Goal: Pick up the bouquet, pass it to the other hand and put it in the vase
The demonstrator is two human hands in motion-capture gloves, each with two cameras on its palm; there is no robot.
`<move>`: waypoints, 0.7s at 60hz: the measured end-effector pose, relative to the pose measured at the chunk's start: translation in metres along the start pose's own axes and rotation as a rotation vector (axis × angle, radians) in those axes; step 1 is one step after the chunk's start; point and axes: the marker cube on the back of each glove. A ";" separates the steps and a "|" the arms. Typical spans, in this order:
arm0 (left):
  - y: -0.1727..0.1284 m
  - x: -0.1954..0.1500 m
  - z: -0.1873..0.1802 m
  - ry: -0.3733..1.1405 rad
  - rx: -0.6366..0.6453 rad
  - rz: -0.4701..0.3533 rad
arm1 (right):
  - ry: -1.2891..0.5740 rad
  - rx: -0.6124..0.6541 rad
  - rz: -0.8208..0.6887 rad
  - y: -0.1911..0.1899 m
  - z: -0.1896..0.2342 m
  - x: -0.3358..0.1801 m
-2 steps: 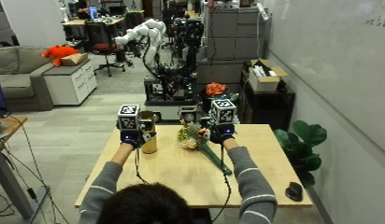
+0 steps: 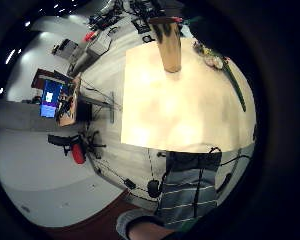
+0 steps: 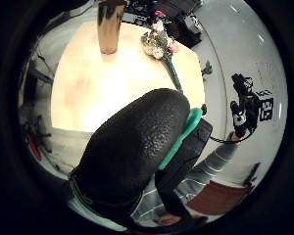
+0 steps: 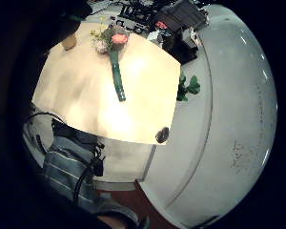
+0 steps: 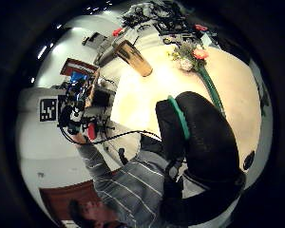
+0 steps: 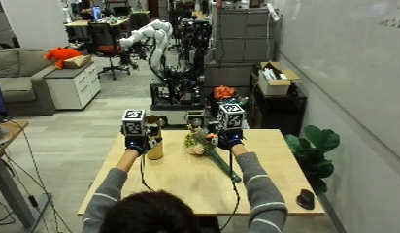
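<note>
The bouquet (image 6: 201, 143) lies on the wooden table (image 6: 187, 194), its pink and pale flowers toward the far edge and its green wrapped stem (image 6: 225, 168) running toward the person. A tan vase (image 6: 155, 144) stands upright to its left. My left hand (image 6: 136, 142) hovers beside the vase, holding nothing. My right hand (image 6: 229, 140) hovers just right of the flowers, also holding nothing. The palm views show the bouquet (image 4: 112, 43) (image 3: 157, 42) and the vase (image 2: 170, 46) (image 5: 134, 59) lying well clear of both palms, with only a relaxed thumb (image 3: 132, 156) close by.
A small black object (image 6: 305, 198) sits near the table's front right corner. A potted plant (image 6: 314, 148) stands on the floor to the table's right. Robot equipment (image 6: 177, 82) stands behind the far edge.
</note>
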 end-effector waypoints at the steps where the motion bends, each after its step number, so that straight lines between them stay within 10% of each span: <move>1: -0.002 -0.001 0.002 0.000 0.004 0.000 | -0.001 -0.006 -0.002 -0.002 0.002 0.001; 42: -0.019 -0.006 0.055 0.018 -0.019 0.024 | -0.095 -0.121 0.100 -0.026 0.024 0.011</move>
